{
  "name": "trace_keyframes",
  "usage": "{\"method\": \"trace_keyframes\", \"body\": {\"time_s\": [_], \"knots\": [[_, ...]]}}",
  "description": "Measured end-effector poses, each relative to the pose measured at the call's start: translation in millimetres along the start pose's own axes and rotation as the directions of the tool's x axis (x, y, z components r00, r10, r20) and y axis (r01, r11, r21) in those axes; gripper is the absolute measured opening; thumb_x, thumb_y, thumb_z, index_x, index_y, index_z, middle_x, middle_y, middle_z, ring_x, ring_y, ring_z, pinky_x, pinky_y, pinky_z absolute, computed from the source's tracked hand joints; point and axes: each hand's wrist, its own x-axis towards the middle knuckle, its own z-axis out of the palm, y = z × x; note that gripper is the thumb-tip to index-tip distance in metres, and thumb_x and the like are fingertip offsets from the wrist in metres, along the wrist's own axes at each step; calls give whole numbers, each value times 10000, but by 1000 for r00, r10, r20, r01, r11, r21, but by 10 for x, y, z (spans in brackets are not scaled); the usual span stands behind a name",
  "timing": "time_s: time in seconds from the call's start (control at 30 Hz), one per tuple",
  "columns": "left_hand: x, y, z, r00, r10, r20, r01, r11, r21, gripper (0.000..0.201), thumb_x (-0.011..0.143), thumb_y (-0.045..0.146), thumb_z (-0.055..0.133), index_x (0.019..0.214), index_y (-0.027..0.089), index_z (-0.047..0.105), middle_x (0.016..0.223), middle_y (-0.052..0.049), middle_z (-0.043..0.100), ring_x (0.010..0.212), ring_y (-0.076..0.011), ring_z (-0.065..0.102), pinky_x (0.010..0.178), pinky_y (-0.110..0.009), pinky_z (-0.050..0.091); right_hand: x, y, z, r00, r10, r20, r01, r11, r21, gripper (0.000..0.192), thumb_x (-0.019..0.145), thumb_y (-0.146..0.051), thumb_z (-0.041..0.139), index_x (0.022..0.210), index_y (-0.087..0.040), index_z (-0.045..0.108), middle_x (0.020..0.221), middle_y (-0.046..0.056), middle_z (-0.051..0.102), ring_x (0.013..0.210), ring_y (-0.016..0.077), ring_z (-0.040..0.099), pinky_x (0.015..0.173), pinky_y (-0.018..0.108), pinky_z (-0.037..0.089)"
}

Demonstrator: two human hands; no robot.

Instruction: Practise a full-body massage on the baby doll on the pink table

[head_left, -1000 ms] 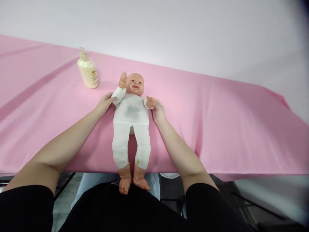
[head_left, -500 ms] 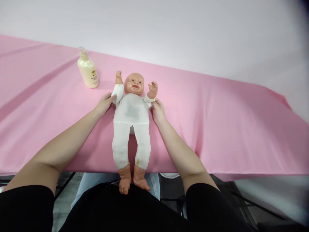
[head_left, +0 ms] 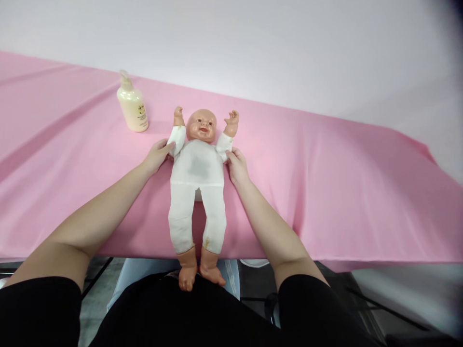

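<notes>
While both hands grip its upper arms, the doll lies face up on the pink-covered table.
Left hand has its fingers closed narrowly on the near white sleeve; right hand pinches the other sleeve likewise. Both doll arms stand raised beside the head, legs hanging over the table's near edge. A lotion bottle stands apart to the left, untouched, pump not pressed. Judged progress: arm positioning done; lotion unused.
</notes>
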Motion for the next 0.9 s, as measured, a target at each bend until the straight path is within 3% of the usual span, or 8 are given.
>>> {"method": "trace_keyframes", "body": {"time_s": [0.53, 0.67, 0.9], "knots": [[-10, 8, 6, 1000, 4, 17, -4, 1000, 4, 240, 800, 317, 722, 938, 143, 629, 742, -20, 647, 596, -133, 583, 568, -258, 452, -34, -58, 16, 1000, 15, 11, -14, 1000, -15, 282, 669, -355, 796, 878, -244, 643, 793, -43, 690, 694, 135, 588, 690, 285, 482], [-26, 25, 19, 1000, 16, 25, -15, 1000, -21, 273, 723, 219, 694, 982, 152, 643, 775, -8, 667, 615, -136, 593, 575, -255, 459, -19, -49, 5, 1000, 18, 20, -18, 1000, -6, 259, 651, -294, 788, 874, -244, 666, 798, -49, 705, 711, 140, 606, 732, 298, 497], [-16, 15, -2, 997, 44, 64, -42, 999, -28, 285, 588, 144, 717, 871, 165, 694, 755, -1, 681, 668, -137, 599, 627, -251, 467, -71, -114, 27, 999, -13, 36, 12, 999, 44, 199, 627, -219, 747, 818, -237, 695, 883, -18, 745, 855, 165, 668, 831, 320, 532]]}}
